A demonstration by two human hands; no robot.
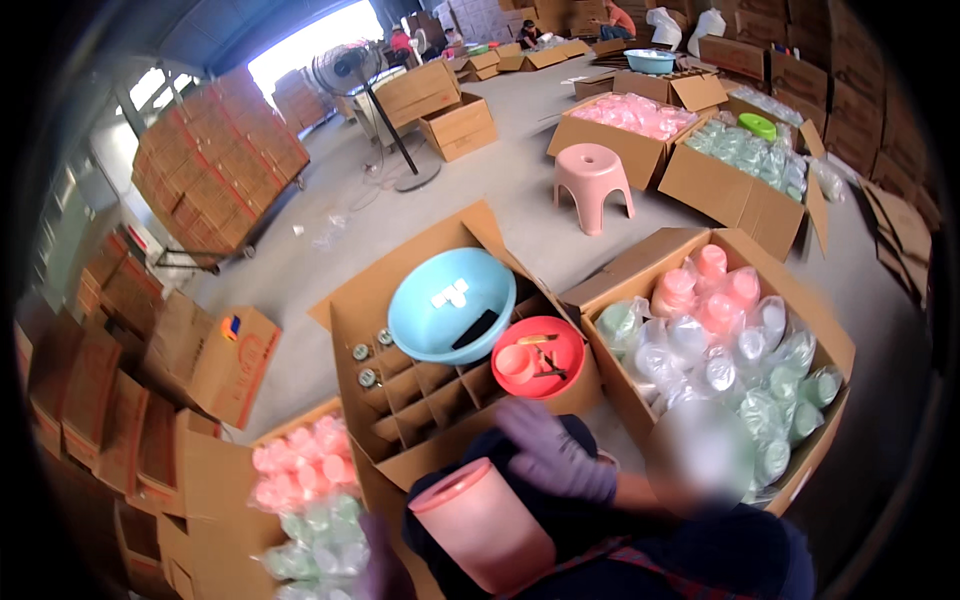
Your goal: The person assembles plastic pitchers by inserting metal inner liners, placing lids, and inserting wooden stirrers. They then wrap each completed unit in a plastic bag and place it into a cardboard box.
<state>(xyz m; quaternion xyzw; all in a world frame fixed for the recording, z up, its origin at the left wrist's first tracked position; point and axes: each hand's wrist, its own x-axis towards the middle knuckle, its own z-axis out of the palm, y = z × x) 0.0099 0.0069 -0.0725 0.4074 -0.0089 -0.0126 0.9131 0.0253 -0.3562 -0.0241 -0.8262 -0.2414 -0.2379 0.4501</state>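
Note:
A pink cylindrical container (487, 530) with a darker pink rim lies tilted on my lap. My right hand (555, 455), in a grey-purple glove, hovers just beyond it with the fingers stretched out and nothing in them. My left hand (382, 565), also gloved, is low at the container's left, beside a carton of bagged pink cups (305, 460) and bagged green cups (320, 535); blur and the frame edge hide its fingers. Before me, a divided carton (400, 400) bears a light blue basin (415, 315) and a red bowl (562, 383) holding a pink cup (516, 364) and small tools.
At right stands an open carton (645, 262) of bagged pink, clear and green cups. Beyond are a pink stool (590, 185), more filled cartons (735, 200) and a standing fan (390, 125). Stacked boxes (220, 150) sit on a trolley at left. People (615, 22) work far back.

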